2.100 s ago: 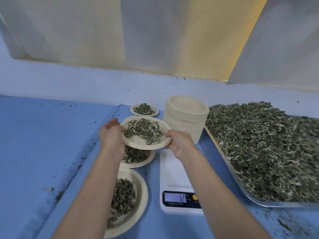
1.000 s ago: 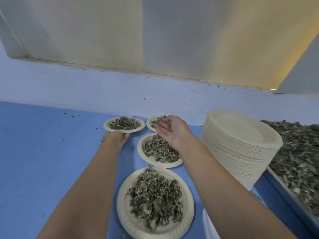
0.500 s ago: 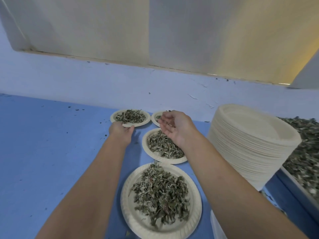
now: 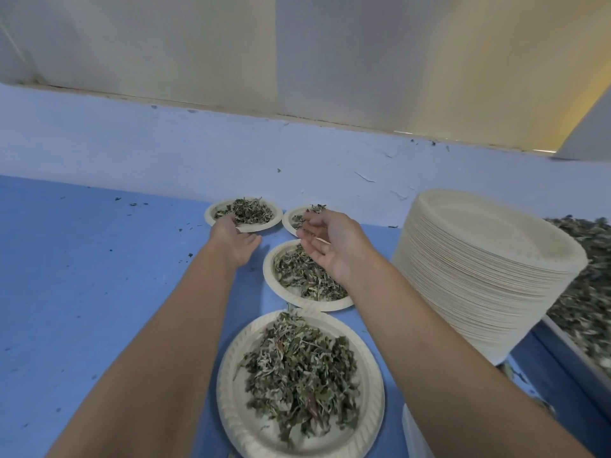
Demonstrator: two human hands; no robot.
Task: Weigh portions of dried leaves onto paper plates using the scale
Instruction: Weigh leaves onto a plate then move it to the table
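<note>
Four paper plates of dried leaves lie on the blue table: a near one [image 4: 231, 408], a middle one [image 4: 269, 276], a far left one [image 4: 276, 216] and a far right one [image 4: 287, 223], half hidden behind my right hand. My left hand [image 4: 234, 241] reaches to the near rim of the far left plate; its fingers touch the rim and the thumb is spread away. My right hand [image 4: 327, 246] hovers over the middle plate with relaxed fingers, holding nothing, with leaf crumbs on them. Only a white corner of the scale [image 4: 415, 438] shows at the bottom edge.
A tall stack of empty paper plates [image 4: 479, 246] stands at the right. Behind it, a metal tray [image 4: 568, 345] holds a heap of loose dried leaves [image 4: 588, 259]. A pale blue wall runs along the back. Leaf crumbs dot the blue table [image 4: 99, 292] on the left.
The plate I lifted off the scale with both hands now lies at the far left. My right hand has let go and hangs above the middle plate; the view has swung left.
</note>
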